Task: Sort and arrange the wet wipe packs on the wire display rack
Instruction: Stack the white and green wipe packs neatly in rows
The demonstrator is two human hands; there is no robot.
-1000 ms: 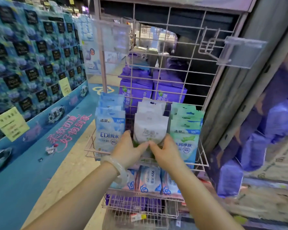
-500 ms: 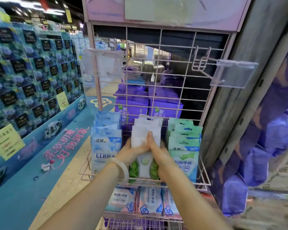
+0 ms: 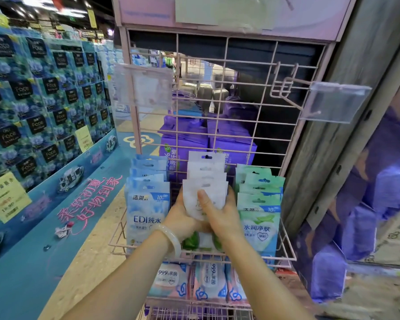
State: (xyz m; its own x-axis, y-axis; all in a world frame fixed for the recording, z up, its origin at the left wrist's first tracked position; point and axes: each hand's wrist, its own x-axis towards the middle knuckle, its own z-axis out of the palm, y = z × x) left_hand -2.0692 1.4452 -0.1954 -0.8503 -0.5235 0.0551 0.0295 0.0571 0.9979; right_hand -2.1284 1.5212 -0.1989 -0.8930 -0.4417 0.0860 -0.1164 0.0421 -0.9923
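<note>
So the white wet wipe pack [image 3: 203, 199] is the front one of the middle stack in the upper basket [image 3: 286, 250] of the pink wire rack [image 3: 247, 88], and you've got it pinched from both sides. Your left hand [image 3: 183, 218] is curled around its left edge with fingers tucked behind, and your right hand [image 3: 219, 215] is wrapped on the right edge with the thumb [image 3: 204, 199] pressed flat across the front. The pack stands upright, its green bottom peeking out below your palms. Just beside it on the left is the blue EDI stack [image 3: 148, 209], on the right the green stack [image 3: 259, 215], both touching or nearly touching your knuckles. There's a pale bangle [image 3: 172, 239] on your left wrist. One tier down, the 999 packs [image 3: 189, 280] lie in a row, and purple boxes [image 3: 206, 139] sit behind the grid.
</note>
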